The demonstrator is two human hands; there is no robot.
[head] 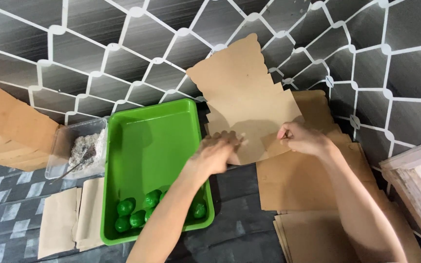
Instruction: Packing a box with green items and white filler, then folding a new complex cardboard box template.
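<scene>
Nearest us, at the bottom edge, we list a stack of flat brown sheets (313,229) and a green tray (147,141) holding a few green balls (132,214). Above these, our left hand (215,153) and right hand (303,139) both pinch the lower edge of one brown paper cut-out (242,92), fingers closed on it, partly folded. Farther left sits a clear tub of grey paste (81,148); folded pieces (69,219) lie finished beside the tray.
</scene>
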